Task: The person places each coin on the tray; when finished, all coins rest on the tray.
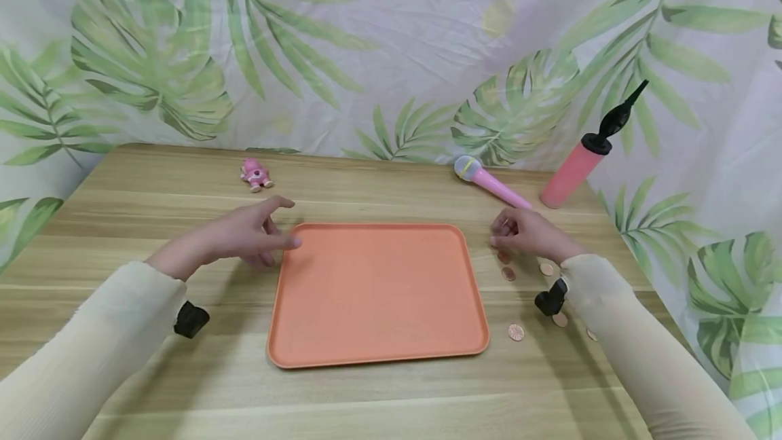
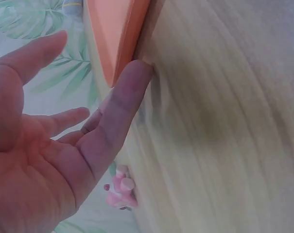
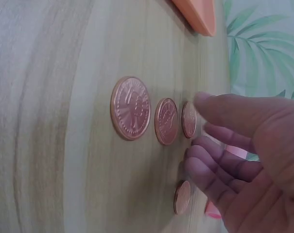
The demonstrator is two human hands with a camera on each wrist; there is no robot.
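Observation:
An orange tray (image 1: pixel 379 294) lies in the middle of the wooden table. My left hand (image 1: pixel 247 231) is at its upper left corner, fingers spread and holding nothing; in the left wrist view one fingertip comes close to the tray's edge (image 2: pixel 120 43). To the right of the tray, several copper-coloured coins (image 1: pixel 516 332) lie scattered flat. Over the farthest of them hovers my right hand (image 1: pixel 528 233), its fingers loosely bent with a gap to the thumb. In the right wrist view, the thumb tip is right beside a coin (image 3: pixel 189 119), and nothing shows between thumb and fingers.
A small pink bear figure (image 1: pixel 255 175) sits at the back left. Toward the back right lie a pink toy microphone (image 1: pixel 497 189) and, standing by the table's edge, a pink hand pump (image 1: pixel 574 175) with a black nozzle. A leaf-patterned cloth (image 1: pixel 403 53) hangs behind the table.

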